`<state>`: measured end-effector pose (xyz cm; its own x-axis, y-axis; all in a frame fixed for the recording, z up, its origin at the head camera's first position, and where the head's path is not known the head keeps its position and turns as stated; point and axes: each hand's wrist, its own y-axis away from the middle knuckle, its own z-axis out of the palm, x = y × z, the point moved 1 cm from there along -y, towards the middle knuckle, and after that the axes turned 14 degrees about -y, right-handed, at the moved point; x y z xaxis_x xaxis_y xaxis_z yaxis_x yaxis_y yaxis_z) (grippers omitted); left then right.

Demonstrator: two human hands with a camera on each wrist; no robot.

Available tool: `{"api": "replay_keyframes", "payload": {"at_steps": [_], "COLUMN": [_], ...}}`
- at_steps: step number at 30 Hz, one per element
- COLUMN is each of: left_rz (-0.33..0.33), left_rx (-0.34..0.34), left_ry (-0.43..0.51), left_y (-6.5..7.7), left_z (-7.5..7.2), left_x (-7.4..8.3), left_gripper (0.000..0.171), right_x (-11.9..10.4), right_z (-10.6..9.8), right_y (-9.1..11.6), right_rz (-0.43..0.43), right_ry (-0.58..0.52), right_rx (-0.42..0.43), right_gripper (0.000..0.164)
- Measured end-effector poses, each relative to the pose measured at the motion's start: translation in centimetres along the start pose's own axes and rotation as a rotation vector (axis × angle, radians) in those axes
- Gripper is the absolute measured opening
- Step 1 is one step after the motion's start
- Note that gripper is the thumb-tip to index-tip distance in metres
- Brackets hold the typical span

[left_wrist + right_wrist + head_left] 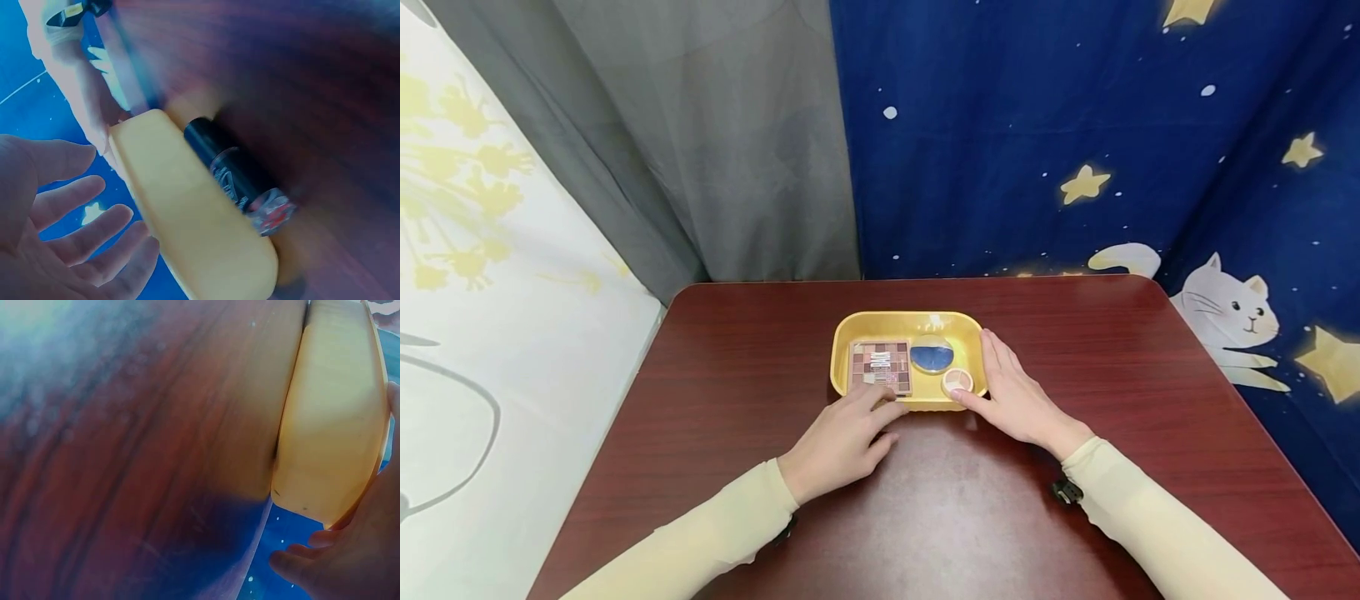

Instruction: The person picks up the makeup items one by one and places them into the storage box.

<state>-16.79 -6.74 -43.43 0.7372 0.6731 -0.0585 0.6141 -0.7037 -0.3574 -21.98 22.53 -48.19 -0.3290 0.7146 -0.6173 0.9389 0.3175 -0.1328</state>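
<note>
A yellow tray [907,318] stands on the table, holding an eyeshadow palette [865,360], a round blue-and-clear case [932,358] and a small round compact [957,381]. My left hand [844,440] is at the tray's front left, fingers loosely bent and holding nothing. In the left wrist view a black tube [228,169] with a clear, red-tinted end lies along the tray's outer wall; I cannot make it out in the head view. My right hand [1022,398] rests against the tray's right end, fingers extended along the side and thumb at the front rim by the compact.
The dark red wooden table [752,350] surrounds the tray. Behind it hang a grey curtain [760,150] and a blue curtain [970,167] with stars and a white cat. A white patterned wall or cloth [512,333] borders the left side.
</note>
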Motion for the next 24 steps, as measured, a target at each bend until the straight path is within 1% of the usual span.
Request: {"api": "replay_keyframes", "payload": {"at_steps": [4,12,16,21,24], "left_rz": [0.034,0.049,0.039,0.037,0.042], "left_rx": [-0.003,-0.041,-0.08,-0.131,-0.146], "left_ry": [-0.043,-0.1,-0.113,-0.132,-0.136], "left_y": [0.8,2.0,2.3,2.6,2.7], "left_z": [0.3,0.7,1.1,1.6,1.9], "left_x": [0.2,0.1,-0.1,-0.4,-0.5], "left_gripper": [0.023,0.014,0.014,0.017,0.017], "right_x": [0.0,-0.1,-0.1,-0.2,-0.2], "right_z": [0.0,-0.1,-0.1,-0.1,-0.1], "right_y": [0.0,0.0,0.0,0.0,0.0], "right_rz": [0.003,0.011,0.008,0.013,0.015], "right_ry": [0.003,-0.001,0.005,0.002,0.002], "right_rx": [-0.007,-0.009,-0.012,-0.011,-0.014], "right_gripper": [0.113,0.112,0.114,0.113,0.113]}}
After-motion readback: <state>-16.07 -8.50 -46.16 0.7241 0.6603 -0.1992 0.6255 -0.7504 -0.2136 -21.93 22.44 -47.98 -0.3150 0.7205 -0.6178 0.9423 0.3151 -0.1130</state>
